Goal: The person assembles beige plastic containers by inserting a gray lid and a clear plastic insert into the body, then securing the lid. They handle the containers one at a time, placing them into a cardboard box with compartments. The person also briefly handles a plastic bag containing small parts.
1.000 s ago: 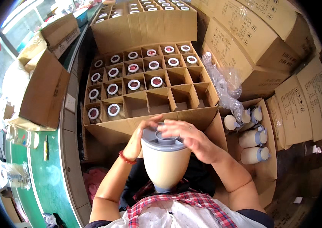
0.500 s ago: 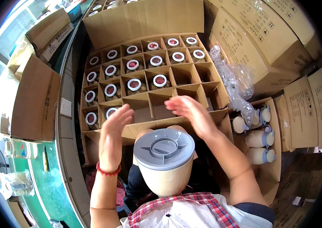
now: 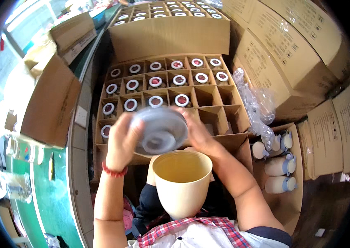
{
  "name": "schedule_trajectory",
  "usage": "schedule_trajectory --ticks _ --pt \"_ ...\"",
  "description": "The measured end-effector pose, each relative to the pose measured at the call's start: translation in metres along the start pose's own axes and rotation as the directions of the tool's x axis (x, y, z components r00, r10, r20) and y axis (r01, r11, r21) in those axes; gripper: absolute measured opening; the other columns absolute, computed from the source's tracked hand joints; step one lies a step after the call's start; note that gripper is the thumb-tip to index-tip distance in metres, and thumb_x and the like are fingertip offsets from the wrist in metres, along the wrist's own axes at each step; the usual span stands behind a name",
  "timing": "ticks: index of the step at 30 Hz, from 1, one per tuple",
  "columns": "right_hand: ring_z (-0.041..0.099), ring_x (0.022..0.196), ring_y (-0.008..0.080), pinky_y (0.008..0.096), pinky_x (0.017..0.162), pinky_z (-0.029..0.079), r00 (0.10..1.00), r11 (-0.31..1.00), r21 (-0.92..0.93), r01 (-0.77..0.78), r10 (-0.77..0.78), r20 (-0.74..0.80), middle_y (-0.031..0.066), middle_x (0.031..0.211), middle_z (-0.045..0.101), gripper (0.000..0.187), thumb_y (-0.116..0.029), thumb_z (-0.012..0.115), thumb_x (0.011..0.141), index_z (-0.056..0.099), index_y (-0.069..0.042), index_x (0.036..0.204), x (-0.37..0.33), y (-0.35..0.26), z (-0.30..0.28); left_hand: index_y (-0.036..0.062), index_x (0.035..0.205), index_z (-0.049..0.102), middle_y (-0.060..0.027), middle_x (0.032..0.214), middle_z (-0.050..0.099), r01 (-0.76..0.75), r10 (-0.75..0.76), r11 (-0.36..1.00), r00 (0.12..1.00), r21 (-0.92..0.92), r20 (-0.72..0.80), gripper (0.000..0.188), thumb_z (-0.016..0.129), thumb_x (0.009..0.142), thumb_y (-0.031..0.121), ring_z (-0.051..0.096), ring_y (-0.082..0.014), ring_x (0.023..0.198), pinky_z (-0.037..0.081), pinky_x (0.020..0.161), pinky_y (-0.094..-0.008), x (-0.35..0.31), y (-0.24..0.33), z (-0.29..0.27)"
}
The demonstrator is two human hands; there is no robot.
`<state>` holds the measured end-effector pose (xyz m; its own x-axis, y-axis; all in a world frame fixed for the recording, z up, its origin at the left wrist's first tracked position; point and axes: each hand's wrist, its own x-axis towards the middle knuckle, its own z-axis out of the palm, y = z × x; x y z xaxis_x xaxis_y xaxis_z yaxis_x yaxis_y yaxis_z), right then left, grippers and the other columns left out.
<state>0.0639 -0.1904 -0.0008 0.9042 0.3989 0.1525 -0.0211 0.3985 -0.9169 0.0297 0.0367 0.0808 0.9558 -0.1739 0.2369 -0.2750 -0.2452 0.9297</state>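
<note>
A round grey lid [image 3: 161, 130], smeared by motion, is tilted in the air in front of me. My left hand [image 3: 122, 138] grips its left edge with the thumb on the lid. My right hand [image 3: 195, 130] is at the right edge, its fingertips against the rim. Just below the lid, a cream tapered tub [image 3: 182, 198] stands upright between my thighs, its mouth uncovered and its inside pale yellow. Beyond my hands is a carton [image 3: 241, 124] with cardboard dividers, where several jars [image 3: 182, 100] with white-rimmed tops and reddish centres sit in the cells.
To the right, a lower carton [image 3: 297, 206] holds several cream bottles [image 3: 280, 166] with blue-grey collars, beside clear plastic wrap [image 3: 261, 105]. Stacked cartons [image 3: 282, 66] rise behind it. A green worktable [image 3: 57, 198] runs along the left, with an opened carton [image 3: 51, 105] above it.
My hands, apart before, now hold the lid between them. The lid has come off the tub and moved up and forward, uncovering the tub's mouth. The view has shifted.
</note>
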Motion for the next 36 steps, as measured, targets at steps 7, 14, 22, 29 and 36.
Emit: schedule_trajectory --ticks 7,14,22,29,36 --pt "0.047 0.127 0.0290 0.0398 0.100 0.047 0.691 -0.324 -0.707 0.629 -0.185 0.699 0.0115 0.139 0.048 0.060 -0.021 0.067 0.086 0.043 -0.013 0.140 0.009 -0.078 0.032 0.0035 0.105 0.057 -0.0023 0.096 0.063 0.058 -0.232 0.816 0.944 -0.575 -0.234 0.024 0.050 0.103 0.026 0.058 -0.0054 0.085 0.048 0.075 -0.0209 -0.009 -0.033 0.014" --pt "0.066 0.100 0.0312 0.0393 0.078 0.057 0.964 -0.150 -0.961 0.233 -0.092 0.248 0.0169 0.126 0.060 0.092 -0.052 0.075 0.076 0.035 -0.005 0.144 0.025 -0.087 0.073 -0.0006 0.114 0.051 -0.0050 0.105 0.061 -0.037 -0.160 0.844 0.935 -0.535 -0.317 0.025 0.054 0.102 0.021 0.054 -0.0066 0.093 0.045 0.082 -0.0217 -0.022 -0.026 0.015" --pt "0.064 0.049 0.0321 0.0401 0.049 0.053 0.944 0.023 -0.974 0.225 -0.252 0.212 0.0110 0.052 0.061 0.069 -0.060 0.053 0.091 0.051 -0.005 0.132 0.068 -0.060 0.073 0.0023 0.109 0.058 0.0017 0.094 0.056 -0.113 -0.131 0.908 0.838 -0.403 -0.529 0.021 0.055 0.100 0.021 0.048 -0.0046 0.084 0.041 0.070 -0.0193 -0.032 -0.044 -0.014" --pt "0.054 0.118 0.0281 0.0415 0.094 0.046 0.791 -0.010 -0.792 0.611 0.047 0.610 0.0122 0.126 0.057 0.044 -0.029 0.074 0.078 0.061 -0.013 0.117 0.107 0.051 0.019 -0.0012 0.126 0.054 -0.0094 0.122 0.062 -0.249 -0.645 0.441 0.580 -0.862 -0.497 0.034 0.050 0.101 0.021 0.061 -0.0217 0.111 0.051 0.095 -0.0367 -0.082 -0.146 -0.077" --pt "0.043 0.128 0.0273 0.0534 0.105 0.028 0.706 -0.031 -0.713 0.701 0.174 0.686 0.0081 0.127 0.055 0.030 -0.028 0.078 0.072 0.070 -0.014 0.097 0.133 0.127 0.041 0.0118 0.097 0.064 -0.0092 0.096 0.072 -0.188 -0.637 0.129 0.737 -0.974 -0.227 0.025 0.051 0.097 0.033 0.068 -0.0234 0.082 0.056 0.066 -0.0334 -0.128 -0.186 -0.037"
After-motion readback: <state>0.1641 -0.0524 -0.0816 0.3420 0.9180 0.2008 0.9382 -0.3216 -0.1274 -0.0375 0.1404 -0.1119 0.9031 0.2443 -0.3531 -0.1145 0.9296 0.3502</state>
